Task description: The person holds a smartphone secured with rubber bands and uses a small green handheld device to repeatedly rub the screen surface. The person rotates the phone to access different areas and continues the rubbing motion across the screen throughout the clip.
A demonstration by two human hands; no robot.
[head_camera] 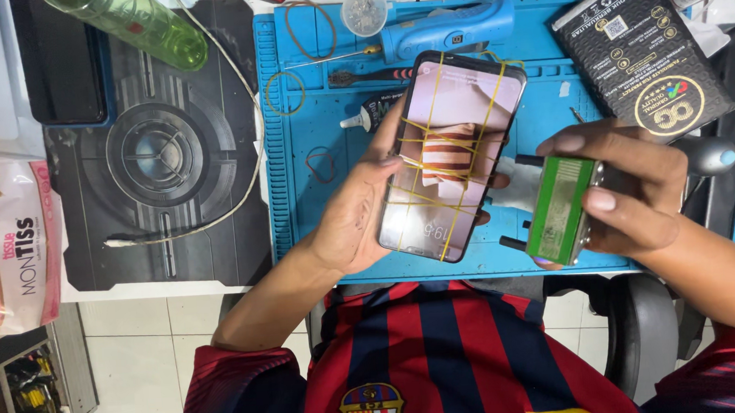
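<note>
Blue work mat (318, 226) on the table, black printed pad (152, 160) beside it. Far left: pink-and-white tissue pack (4, 246). Top right: black flat box (643, 53) with gold round seal. My left hand (355, 216) cradles the smartphone (449, 155) over the mat, yellow rubber bands across the screen, fingers wrapped on its edge. My right hand (630, 190) has fingers closed around a green-labelled small block (563, 210). Looks like the clamping step; next calls for steady holding.

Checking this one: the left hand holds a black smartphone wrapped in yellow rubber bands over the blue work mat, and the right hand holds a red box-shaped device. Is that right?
Not quite. In the head view the box-shaped device in the right hand is green, not red. The rest holds: the left hand holds the black smartphone wrapped in yellow rubber bands over the blue work mat.
</note>
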